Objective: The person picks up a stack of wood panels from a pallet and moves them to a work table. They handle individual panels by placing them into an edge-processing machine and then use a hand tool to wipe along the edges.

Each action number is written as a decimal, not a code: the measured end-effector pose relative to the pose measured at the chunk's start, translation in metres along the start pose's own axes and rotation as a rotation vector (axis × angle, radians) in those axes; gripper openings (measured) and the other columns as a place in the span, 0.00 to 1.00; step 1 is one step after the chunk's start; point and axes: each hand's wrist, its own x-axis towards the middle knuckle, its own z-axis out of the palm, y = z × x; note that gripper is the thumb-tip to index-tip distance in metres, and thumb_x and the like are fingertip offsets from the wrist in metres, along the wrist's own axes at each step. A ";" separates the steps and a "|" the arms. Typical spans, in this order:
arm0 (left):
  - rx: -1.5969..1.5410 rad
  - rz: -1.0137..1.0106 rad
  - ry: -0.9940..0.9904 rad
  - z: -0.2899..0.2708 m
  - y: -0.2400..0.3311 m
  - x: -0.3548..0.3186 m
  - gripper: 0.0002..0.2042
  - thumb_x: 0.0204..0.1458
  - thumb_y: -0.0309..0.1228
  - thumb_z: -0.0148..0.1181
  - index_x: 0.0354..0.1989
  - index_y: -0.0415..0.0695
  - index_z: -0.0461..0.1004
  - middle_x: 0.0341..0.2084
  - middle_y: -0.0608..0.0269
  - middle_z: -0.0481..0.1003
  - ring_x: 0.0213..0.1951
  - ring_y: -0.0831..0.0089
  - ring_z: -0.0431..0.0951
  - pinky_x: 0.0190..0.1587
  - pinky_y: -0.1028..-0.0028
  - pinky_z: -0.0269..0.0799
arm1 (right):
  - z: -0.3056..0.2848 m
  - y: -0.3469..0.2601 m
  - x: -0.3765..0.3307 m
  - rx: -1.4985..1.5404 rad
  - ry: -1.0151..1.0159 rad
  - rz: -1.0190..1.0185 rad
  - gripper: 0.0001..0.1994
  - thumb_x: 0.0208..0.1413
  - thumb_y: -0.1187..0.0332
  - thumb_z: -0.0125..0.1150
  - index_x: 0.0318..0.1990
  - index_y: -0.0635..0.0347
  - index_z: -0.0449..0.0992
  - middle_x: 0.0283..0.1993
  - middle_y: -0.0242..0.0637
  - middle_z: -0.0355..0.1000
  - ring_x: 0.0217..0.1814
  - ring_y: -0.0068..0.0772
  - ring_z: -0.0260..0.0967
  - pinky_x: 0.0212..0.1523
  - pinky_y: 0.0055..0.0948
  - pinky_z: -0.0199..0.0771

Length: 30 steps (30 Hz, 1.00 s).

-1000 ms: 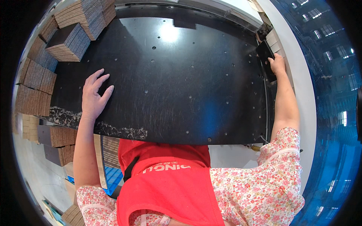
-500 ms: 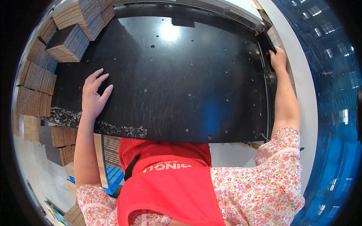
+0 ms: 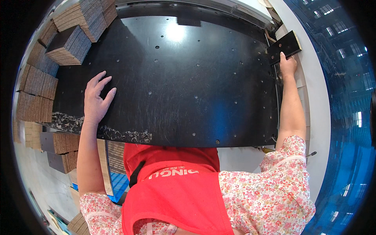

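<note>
board stacks (image 3: 64, 58) line the table (image 3: 176, 78) at left, a panel (image 3: 289, 45) at right.

blue slatted crate (image 3: 118, 183) low at left, pale floor (image 3: 43, 178) farther left. far right, glossy blue expanse (image 3: 348, 113) with bright reflections, white band (image 3: 321, 117) curving alongside. white panel (image 3: 254, 8) at upper right.

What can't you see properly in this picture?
In the head view:
Right hand: most fingers are hidden behind the black board it holds.
Top-left stack of boards: cut off by the upper edge.
Red apron: its far end is hidden under the black tabletop.
</note>
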 end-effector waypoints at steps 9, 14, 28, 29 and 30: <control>0.004 -0.017 0.000 -0.002 0.000 -0.002 0.19 0.55 0.33 0.65 0.55 0.45 0.77 0.63 0.56 0.69 0.65 0.56 0.67 0.67 0.59 0.61 | -0.008 -0.017 -0.011 -0.042 0.011 0.079 0.20 0.55 0.51 0.62 0.38 0.62 0.83 0.39 0.55 0.80 0.44 0.60 0.77 0.48 0.50 0.75; -0.007 -0.002 0.003 -0.001 0.002 0.000 0.19 0.55 0.33 0.65 0.55 0.45 0.77 0.63 0.57 0.69 0.65 0.57 0.67 0.68 0.60 0.61 | -0.008 -0.005 -0.013 -0.040 0.067 0.036 0.20 0.55 0.51 0.61 0.38 0.62 0.83 0.38 0.55 0.80 0.43 0.61 0.77 0.48 0.52 0.75; -0.002 -0.001 0.016 0.000 0.001 -0.002 0.19 0.55 0.33 0.65 0.55 0.46 0.78 0.63 0.57 0.69 0.65 0.57 0.67 0.67 0.60 0.62 | -0.016 -0.019 -0.030 -0.140 0.130 -0.241 0.10 0.60 0.60 0.60 0.43 0.53 0.79 0.47 0.37 0.76 0.49 0.50 0.74 0.47 0.47 0.76; -0.003 0.004 0.012 0.001 0.000 -0.001 0.19 0.55 0.34 0.65 0.55 0.46 0.78 0.63 0.57 0.69 0.65 0.58 0.67 0.67 0.60 0.62 | -0.015 -0.013 -0.032 -0.208 0.112 -0.303 0.09 0.59 0.61 0.60 0.43 0.52 0.79 0.47 0.37 0.75 0.49 0.49 0.74 0.47 0.47 0.76; -0.003 0.008 0.009 0.002 -0.001 0.000 0.18 0.55 0.34 0.65 0.55 0.46 0.78 0.63 0.57 0.69 0.65 0.58 0.67 0.67 0.60 0.62 | -0.015 -0.007 -0.035 -0.276 0.094 -0.365 0.09 0.59 0.62 0.61 0.44 0.51 0.79 0.47 0.36 0.75 0.50 0.48 0.73 0.47 0.46 0.77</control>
